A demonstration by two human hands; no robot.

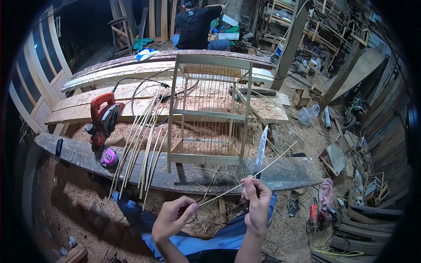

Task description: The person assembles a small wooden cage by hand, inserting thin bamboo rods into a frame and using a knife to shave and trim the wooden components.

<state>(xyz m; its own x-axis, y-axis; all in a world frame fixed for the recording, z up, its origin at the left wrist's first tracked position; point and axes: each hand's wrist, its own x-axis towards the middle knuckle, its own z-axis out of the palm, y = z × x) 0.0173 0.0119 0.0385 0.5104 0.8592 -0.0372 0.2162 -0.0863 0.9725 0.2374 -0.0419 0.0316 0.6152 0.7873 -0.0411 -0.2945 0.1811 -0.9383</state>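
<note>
"Fingers of the right hand (pixel 256 204): state?"

"Thumb and forefinger pinched on a thin pale stick (pixel 272 161). Stick slants up to the right, in front of a grey plank (pixel 291 177)."

"Left hand (pixel 173 216)?"

"Curled, fingertips at the stick's lower end; cannot tell whether they grip it."

"Nearby?"

"Knife blade (pixel 261 151) pointing up just beyond the right hand, handle hidden. Barred wooden frame (pixel 208 115) upright at the plank; loose sticks (pixel 140 144) to its left."

Lower centre: forearms (pixel 250 249) cut off by bottom edge; base of pointed blade (pixel 262 149) hidden behind right hand (pixel 255 198); whether left hand (pixel 172 215) touches thin stick (pixel 223 193), unclear. Upper centre: seated person's (pixel 193 28) head partly cut off.
</note>
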